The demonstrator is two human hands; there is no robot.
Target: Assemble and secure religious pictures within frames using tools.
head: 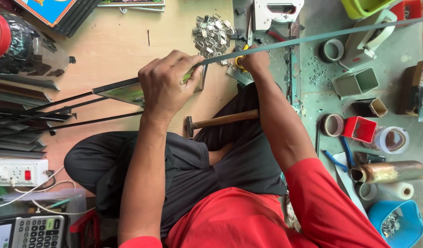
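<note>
A small framed picture [129, 93] is gripped by the left hand [168, 85]. Just beyond the picture, a yellow-handled tool [239, 60] is clasped by the right hand [256, 61]. A hammer [220, 120] lies below the picture

Colours on the workbench

I see a pale tan wooden surface [119, 41], a silvery heap of metal hangers [213, 34], a yellow-handled tool [239, 59], a red square cup [360, 129], a blue tub [397, 220], a brown-handled hammer [220, 120], my red shirt [248, 220] and dark grey trousers [193, 165].
</note>
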